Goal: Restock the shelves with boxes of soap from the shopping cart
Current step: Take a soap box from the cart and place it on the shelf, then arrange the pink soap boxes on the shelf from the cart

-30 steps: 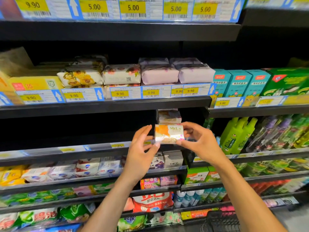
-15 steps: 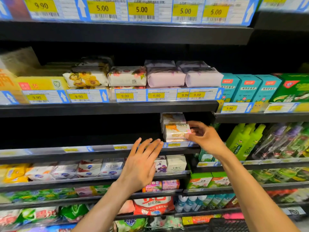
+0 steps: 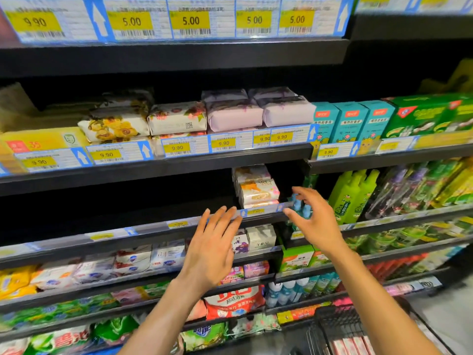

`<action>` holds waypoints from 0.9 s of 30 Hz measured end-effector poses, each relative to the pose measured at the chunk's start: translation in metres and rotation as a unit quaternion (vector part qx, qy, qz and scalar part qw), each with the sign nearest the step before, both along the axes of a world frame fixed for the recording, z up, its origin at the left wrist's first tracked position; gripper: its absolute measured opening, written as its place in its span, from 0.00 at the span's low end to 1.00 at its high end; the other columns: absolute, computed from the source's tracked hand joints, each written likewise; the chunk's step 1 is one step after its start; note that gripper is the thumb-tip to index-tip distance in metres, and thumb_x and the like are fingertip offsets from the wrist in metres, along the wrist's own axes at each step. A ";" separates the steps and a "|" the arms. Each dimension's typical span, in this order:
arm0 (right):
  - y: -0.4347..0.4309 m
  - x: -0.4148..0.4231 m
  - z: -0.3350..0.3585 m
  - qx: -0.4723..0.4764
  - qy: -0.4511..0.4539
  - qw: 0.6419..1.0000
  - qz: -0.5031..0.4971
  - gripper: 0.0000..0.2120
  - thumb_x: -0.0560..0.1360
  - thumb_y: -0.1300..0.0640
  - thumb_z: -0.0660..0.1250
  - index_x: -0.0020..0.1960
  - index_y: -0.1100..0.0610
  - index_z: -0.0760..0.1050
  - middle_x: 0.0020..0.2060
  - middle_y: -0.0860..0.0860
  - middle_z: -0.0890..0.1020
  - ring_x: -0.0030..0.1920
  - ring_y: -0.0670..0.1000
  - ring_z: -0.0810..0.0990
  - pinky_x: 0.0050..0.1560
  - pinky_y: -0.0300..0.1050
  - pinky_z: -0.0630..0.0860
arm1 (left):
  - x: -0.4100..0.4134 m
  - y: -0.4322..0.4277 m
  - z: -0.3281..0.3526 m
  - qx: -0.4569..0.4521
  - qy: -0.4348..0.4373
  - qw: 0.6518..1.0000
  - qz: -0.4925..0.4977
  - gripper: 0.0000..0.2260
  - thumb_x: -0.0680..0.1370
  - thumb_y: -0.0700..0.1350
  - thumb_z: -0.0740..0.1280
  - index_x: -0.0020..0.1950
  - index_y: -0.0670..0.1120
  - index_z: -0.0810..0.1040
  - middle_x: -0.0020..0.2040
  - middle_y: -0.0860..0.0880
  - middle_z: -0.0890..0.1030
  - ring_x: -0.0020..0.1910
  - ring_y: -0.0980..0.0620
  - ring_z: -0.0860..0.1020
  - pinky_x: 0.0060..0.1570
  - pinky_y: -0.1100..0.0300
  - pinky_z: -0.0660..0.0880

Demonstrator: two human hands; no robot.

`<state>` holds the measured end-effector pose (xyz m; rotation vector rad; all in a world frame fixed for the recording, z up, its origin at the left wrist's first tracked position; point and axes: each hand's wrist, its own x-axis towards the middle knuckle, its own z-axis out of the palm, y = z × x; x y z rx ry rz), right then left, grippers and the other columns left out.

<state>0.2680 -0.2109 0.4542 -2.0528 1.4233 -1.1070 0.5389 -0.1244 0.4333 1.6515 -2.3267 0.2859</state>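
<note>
Big black metal shelving (image 3: 153, 226) fills my view, and the row in front of me is mostly dark, with just one short stack of soap at its right end. Down at the bottom right sits the black wire shopping cart (image 3: 340, 326), and I can see pale pink boxes (image 3: 350, 347) in it, so I judge there's plenty left to carry up. One more is done, though: the white-and-orange cardboard soap box (image 3: 258, 192) sits in the stack, another box above it and another below, right at the shelf's front edge.

My left hand (image 3: 212, 249) floats in front of the shelf lip, its fingers (image 3: 225, 216) straight and spread, holding nothing. My right hand (image 3: 314, 219) hangs just right of the stack, its fingers (image 3: 302, 193) loosely curved and empty, clear of the box.

A second ago I had that box pinched between both hands in front of the shelf. Half a second ago my right hand was pressing it onto the stack. Now it has let go and pulled off to the right, while my left hand has lifted towards the shelf lip.
</note>
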 end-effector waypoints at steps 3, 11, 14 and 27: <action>0.042 -0.023 -0.021 -0.040 0.072 0.995 -0.046 0.25 0.79 0.50 0.71 0.72 0.57 0.72 0.67 0.52 0.76 0.68 0.53 0.73 0.69 0.50 0.71 | -0.012 0.014 -0.008 0.015 0.020 0.998 -0.058 0.29 0.75 0.45 0.66 0.76 0.43 0.68 0.76 0.44 0.68 0.77 0.43 0.64 0.76 0.41 0.59; 0.194 -0.117 -0.110 0.078 0.215 0.944 -0.239 0.32 0.77 0.40 0.66 0.73 0.58 0.71 0.69 0.55 0.74 0.68 0.60 0.74 0.68 0.57 0.72 | -0.092 0.040 -0.062 0.112 0.019 0.970 -0.213 0.28 0.75 0.49 0.60 0.75 0.45 0.69 0.73 0.44 0.72 0.73 0.43 0.69 0.75 0.46 0.58; 0.247 -0.136 -0.135 0.130 0.221 0.927 -0.274 0.32 0.76 0.39 0.62 0.73 0.58 0.71 0.67 0.56 0.75 0.65 0.62 0.74 0.64 0.58 0.73 | -0.122 0.044 -0.080 0.150 0.022 0.959 -0.240 0.28 0.75 0.51 0.61 0.75 0.46 0.69 0.73 0.45 0.72 0.72 0.43 0.69 0.75 0.46 0.59; 0.430 -0.239 -0.254 0.323 0.119 0.821 -0.456 0.31 0.79 0.41 0.62 0.72 0.62 0.72 0.68 0.62 0.77 0.66 0.65 0.75 0.65 0.60 0.76 | -0.334 0.101 -0.169 0.272 -0.057 0.852 -0.443 0.26 0.73 0.52 0.64 0.70 0.43 0.74 0.67 0.42 0.77 0.66 0.41 0.74 0.70 0.48 0.68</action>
